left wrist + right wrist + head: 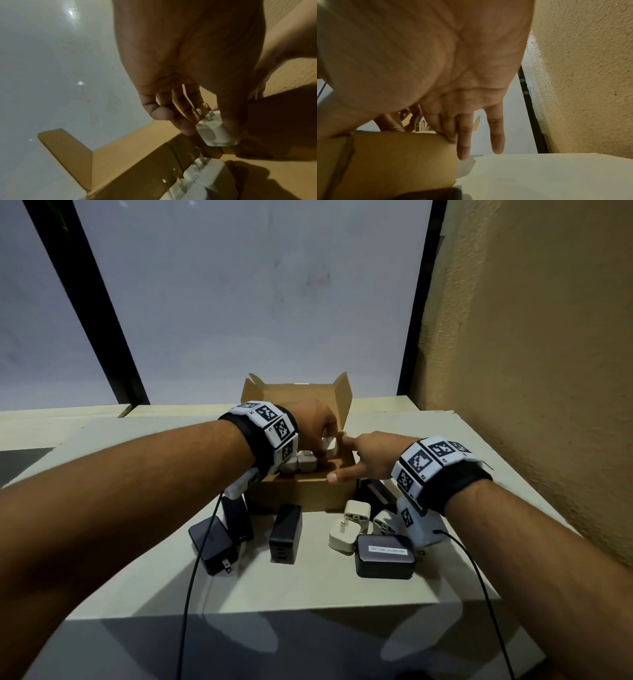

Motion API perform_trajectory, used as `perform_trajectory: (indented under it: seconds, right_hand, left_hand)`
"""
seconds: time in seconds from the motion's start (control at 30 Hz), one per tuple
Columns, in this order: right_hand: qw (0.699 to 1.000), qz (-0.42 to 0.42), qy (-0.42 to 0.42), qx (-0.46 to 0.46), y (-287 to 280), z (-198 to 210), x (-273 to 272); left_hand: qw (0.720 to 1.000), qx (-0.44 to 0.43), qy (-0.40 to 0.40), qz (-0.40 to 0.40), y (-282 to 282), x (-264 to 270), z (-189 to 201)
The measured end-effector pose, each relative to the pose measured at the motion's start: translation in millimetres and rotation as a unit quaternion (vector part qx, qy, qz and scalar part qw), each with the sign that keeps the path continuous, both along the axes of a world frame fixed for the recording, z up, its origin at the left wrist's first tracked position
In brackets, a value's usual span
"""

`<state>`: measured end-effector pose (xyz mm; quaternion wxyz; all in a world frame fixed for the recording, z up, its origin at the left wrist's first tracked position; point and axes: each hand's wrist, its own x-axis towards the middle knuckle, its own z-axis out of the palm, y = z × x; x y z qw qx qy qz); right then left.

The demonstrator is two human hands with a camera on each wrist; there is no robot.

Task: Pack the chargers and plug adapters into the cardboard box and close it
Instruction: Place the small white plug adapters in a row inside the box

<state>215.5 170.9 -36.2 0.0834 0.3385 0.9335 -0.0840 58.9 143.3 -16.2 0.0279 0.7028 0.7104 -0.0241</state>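
An open cardboard box (301,494) stands mid-table with its lid flaps up. My left hand (323,446) reaches into it and pinches a white charger (216,132) by its sides, prongs up, just above the box floor. Two more white chargers (197,180) sit inside against the near wall (120,155). My right hand (363,457) rests on the box's right front corner. Its thumb lies on the front rim and its fingers (464,142) point straight down along the side wall (393,162), holding nothing.
In front of the box lie black chargers (214,542), (286,534), (385,556) and white plug adapters (349,527), (385,522). Another black block (375,491) lies under my right wrist. A textured wall (531,371) rises close on the right. The table edge (274,611) is near me.
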Motion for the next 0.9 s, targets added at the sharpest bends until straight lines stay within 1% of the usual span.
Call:
perform_trajectory:
  seconds: [0.13, 0.3, 0.43, 0.6, 0.77, 0.9]
  right_hand:
    - [1.0, 0.009, 0.014, 0.004, 0, 0, 2]
    - [1.0, 0.009, 0.021, 0.018, 1, -1, 3]
    - [1.0, 0.007, 0.022, 0.011, 2, -2, 2]
    - [0.999, 0.021, 0.036, 0.005, -2, 1, 5]
    - [0.999, 0.023, 0.04, 0.001, 0, 0, 4]
    - [0.999, 0.018, 0.037, -0.003, 1, -3, 2]
  left_hand:
    - [0.999, -0.012, 0.029, 0.004, 10, 2, -2]
    - [0.996, -0.024, 0.088, 0.005, 16, 13, -4]
    - [0.989, -0.024, 0.149, -0.004, 16, 22, -8]
    - [0.974, -0.036, 0.224, 0.004, 13, 31, -10]
    - [0.962, -0.042, 0.268, 0.0, 7, 34, -12]
    - [0.961, -0.051, 0.273, 0.004, 6, 36, -12]
